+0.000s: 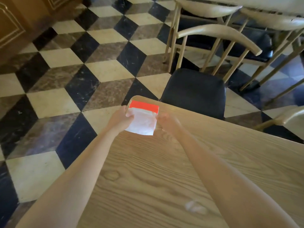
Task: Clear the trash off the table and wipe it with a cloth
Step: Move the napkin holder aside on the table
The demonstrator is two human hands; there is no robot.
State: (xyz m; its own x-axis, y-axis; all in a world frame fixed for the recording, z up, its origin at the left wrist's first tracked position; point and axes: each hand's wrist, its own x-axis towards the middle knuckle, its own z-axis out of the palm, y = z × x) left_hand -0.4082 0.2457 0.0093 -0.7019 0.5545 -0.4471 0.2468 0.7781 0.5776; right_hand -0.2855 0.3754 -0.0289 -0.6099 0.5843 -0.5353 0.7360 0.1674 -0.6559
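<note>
A red box [144,106] sits at the far corner of the wooden table [213,153]. A white paper napkin [142,123] lies over the box's near side. My left hand [120,118] grips the napkin's left edge with thumb on top. My right hand [166,120] is at the napkin's right edge, blurred; whether it holds the paper cannot be told. A small whitish smear [195,208] marks the tabletop near my right forearm.
A chair with a black seat [194,91] and curved wooden back stands just beyond the table's far edge. More chairs and another table [263,17] fill the back right. Checkered marble floor [65,96] lies to the left; wooden cabinets [14,25] stand far left.
</note>
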